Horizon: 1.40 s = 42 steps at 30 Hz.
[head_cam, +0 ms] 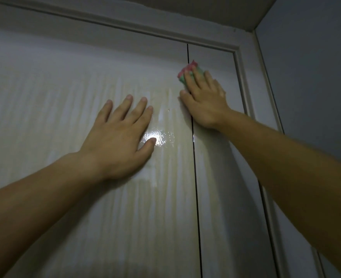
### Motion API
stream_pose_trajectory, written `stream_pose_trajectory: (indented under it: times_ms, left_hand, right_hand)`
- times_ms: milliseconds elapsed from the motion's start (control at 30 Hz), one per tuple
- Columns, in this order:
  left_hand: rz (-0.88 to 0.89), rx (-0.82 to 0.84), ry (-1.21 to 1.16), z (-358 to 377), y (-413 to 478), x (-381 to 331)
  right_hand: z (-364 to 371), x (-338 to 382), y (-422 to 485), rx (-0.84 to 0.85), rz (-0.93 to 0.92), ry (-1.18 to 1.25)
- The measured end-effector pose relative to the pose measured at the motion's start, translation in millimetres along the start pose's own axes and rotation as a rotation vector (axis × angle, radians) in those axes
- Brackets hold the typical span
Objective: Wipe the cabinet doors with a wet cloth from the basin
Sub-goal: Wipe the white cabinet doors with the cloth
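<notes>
Two pale cabinet doors fill the view, split by a dark vertical gap. The left door point(65, 109) shows wet streaks and a bright glare spot. My left hand point(119, 137) lies flat on it with fingers spread and straight. My right hand point(203, 97) presses a pink and green cloth point(185, 74) against the top of the right door point(217, 177), right beside the gap. The fingers lie straight over the cloth, which is mostly hidden under them.
A moulded frame point(243, 81) runs along the top and right side of the doors. A grey wall point(310, 77) meets the frame on the right, and the ceiling point(215, 11) sits just above.
</notes>
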State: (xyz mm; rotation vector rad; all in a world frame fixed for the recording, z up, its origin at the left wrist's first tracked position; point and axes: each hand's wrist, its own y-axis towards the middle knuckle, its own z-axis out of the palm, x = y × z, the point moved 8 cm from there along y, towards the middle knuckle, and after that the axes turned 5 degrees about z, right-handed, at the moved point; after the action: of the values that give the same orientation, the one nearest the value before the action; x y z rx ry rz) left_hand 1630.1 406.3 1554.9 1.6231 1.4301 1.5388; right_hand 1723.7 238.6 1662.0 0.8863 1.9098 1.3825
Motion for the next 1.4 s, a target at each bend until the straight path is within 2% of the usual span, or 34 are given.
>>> stream_pose_trajectory:
  times_ms: [67,200,267,367,400,533,600,633,767,800,900,967,1100,1167,1200,1333,1400]
  left_hand:
    - [0.006,-0.023,-0.013,-0.9,-2.4,0.7]
    - [0.007,-0.041,0.001,-0.9,-2.0,-0.5]
    - [0.005,-0.043,0.005,0.6,-2.5,-1.5]
    - [0.001,-0.046,0.008,0.7,-3.1,-2.2]
    - [0.004,-0.045,0.012,-0.1,-2.9,-2.2]
    - [0.008,-0.036,0.016,-2.2,-3.2,0.0]
    - [0.024,-0.028,0.005,-3.9,-2.3,1.0]
    - [0.032,-0.024,-0.002,-4.6,-2.5,2.3]
    - [0.038,-0.052,-0.092,-11.8,-9.3,12.1]
    - [0.030,-0.066,-0.096,-14.2,-13.5,14.8]
    - [-0.045,-0.089,-0.036,-16.1,-31.4,30.1]
    - [-0.076,-0.087,-0.015,-14.9,-40.1,40.5]
    - [-0.065,-0.092,-0.018,-10.9,-44.2,45.9]
    - [-0.070,-0.098,-0.020,-10.9,-44.0,45.2]
    - [-0.068,-0.096,-0.022,-11.2,-43.7,45.2]
    - [-0.044,-0.076,-0.004,-11.9,-44.8,50.0]
    - [-0.034,-0.078,-0.002,-13.4,-45.5,53.3]
  right_hand:
    - [5.9,18.7,-16.5,0.001,-0.062,-0.009]
    - [17.5,33.9,-69.8,0.027,-0.316,-0.064]
    - [12.6,20.1,-49.8,0.014,-0.249,-0.061]
    - [6.1,7.3,-18.1,-0.017,-0.028,0.007]
    - [7.4,14.3,-22.3,-0.021,-0.031,0.010]
    - [27.4,53.1,-105.6,0.023,-0.303,-0.038]
    - [31.7,45.9,-120.0,0.062,-0.357,-0.061]
    - [28.8,37.7,-109.9,0.065,-0.325,-0.064]
    - [14.7,14.7,-60.7,0.034,-0.004,0.022]
    - [17.0,26.0,-65.8,0.028,-0.011,0.013]
    - [32.3,71.9,-106.5,0.051,-0.219,-0.038]
    - [31.0,73.6,-102.4,0.048,-0.269,-0.062]
    - [15.5,54.2,-32.5,0.023,-0.064,0.000]
    - [14.3,62.6,-25.1,0.007,-0.007,0.013]
    - [16.9,73.7,-34.8,0.012,-0.032,-0.001]
    - [32.6,109.4,-95.0,0.057,-0.344,-0.063]
    - [25.7,96.9,-68.5,0.032,-0.297,-0.073]
